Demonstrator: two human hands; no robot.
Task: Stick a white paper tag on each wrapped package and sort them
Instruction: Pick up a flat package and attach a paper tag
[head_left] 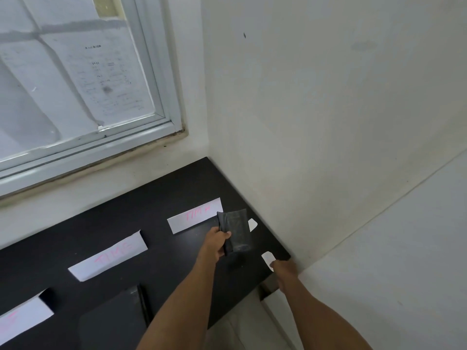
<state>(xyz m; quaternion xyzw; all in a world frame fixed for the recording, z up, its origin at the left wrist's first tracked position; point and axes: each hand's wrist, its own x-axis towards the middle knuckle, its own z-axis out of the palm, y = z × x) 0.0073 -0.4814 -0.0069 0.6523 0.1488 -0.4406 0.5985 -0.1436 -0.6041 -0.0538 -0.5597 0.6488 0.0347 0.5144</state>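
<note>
My left hand [218,242] grips a small package wrapped in black plastic [236,229] and holds it above the right end of the black table [161,198]. My right hand [284,270] reaches down to a small white paper tag [267,258] lying near the table's right edge; its fingertips touch the tag. A second white tag [252,224] lies just right of the held package. A larger black wrapped package [115,319] lies on the table at the front.
Three white paper strips with pink writing lie in a row: far right [194,215], middle [108,256], front left [21,318]. A white wall [316,122] borders the table on the right. A window [75,84] stands behind it.
</note>
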